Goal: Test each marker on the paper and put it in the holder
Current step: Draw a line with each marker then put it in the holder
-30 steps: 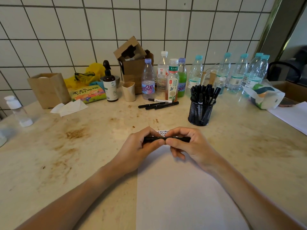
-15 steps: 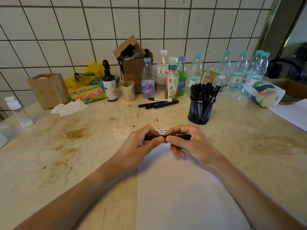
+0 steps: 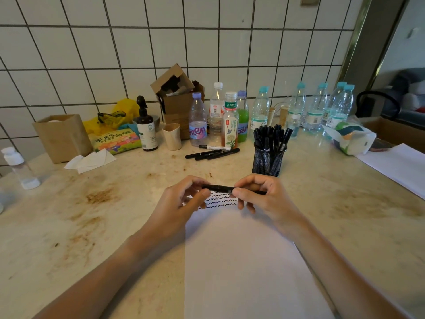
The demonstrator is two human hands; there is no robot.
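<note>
Holding marker (image 3: 218, 188) in both hands above top of paper (image 3: 241, 261), off table (image 3: 92, 226). Left hand (image 3: 181, 203) pinches left end, right hand (image 3: 259, 196) grips right part, fingers curled round barrel. Versus a second ago, I see hands lifted slightly, squiggle rows now exposed beneath. I judge cap being pulled or pushed; can't tell which. Long axis lies level, left-right across view; tip end hidden. Holder (image 3: 268, 160) behind right hand, full of markers. Four loose markers (image 3: 212, 153) near bottles remain untested.
</note>
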